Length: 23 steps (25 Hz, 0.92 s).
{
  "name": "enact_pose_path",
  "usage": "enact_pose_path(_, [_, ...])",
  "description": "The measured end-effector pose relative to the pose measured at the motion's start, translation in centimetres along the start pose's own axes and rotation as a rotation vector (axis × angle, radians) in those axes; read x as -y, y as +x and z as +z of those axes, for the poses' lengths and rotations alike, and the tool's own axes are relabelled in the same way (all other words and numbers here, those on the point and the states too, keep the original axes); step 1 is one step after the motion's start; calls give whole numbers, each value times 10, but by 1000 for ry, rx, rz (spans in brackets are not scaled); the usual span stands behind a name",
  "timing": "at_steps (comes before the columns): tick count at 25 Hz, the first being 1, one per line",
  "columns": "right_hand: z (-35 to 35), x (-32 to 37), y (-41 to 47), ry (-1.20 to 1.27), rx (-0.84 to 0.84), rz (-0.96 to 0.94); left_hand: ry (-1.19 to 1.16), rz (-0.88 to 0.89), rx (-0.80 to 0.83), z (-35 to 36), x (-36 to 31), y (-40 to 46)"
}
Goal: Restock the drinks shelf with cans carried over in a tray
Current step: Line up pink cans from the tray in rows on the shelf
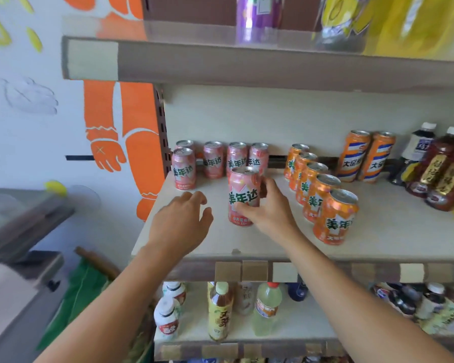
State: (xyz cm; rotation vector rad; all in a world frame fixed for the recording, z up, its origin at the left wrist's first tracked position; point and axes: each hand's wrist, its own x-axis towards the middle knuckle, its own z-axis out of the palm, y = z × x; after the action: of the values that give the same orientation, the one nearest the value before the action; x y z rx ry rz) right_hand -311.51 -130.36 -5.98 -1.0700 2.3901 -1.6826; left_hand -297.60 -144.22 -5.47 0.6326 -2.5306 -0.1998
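A pink can (243,189) stands upright on the middle shelf (391,231), and my right hand (269,208) grips it from the right side. My left hand (184,221) hovers just left of the can with relaxed, loosely curled fingers, holding nothing. Behind them, several pink cans (212,159) line the back of the shelf. To the right, a row of orange cans (336,216) runs from back to front. No tray is in view.
Two taller orange cans (364,155) and dark bottles (440,174) stand at the shelf's right end. The shelf below holds bottles (219,310). An upper shelf (247,64) overhangs. A grey counter (16,226) and a painted wall are to the left.
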Motion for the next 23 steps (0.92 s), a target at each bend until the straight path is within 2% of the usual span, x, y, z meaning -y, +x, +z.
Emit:
enact_pose_path(4, [26, -15, 60, 0, 73, -6, 48, -59, -6, 8, 6, 26])
enact_pose_path(12, [71, -39, 127, -20, 94, -53, 72, -72, 5, 20, 15, 64])
enact_pose_path(18, [85, -51, 146, -40, 35, -22, 54, -12, -5, 25, 22, 89])
enact_pose_path(23, [93, -52, 153, -29, 51, -44, 72, 2, 17, 37, 31, 100])
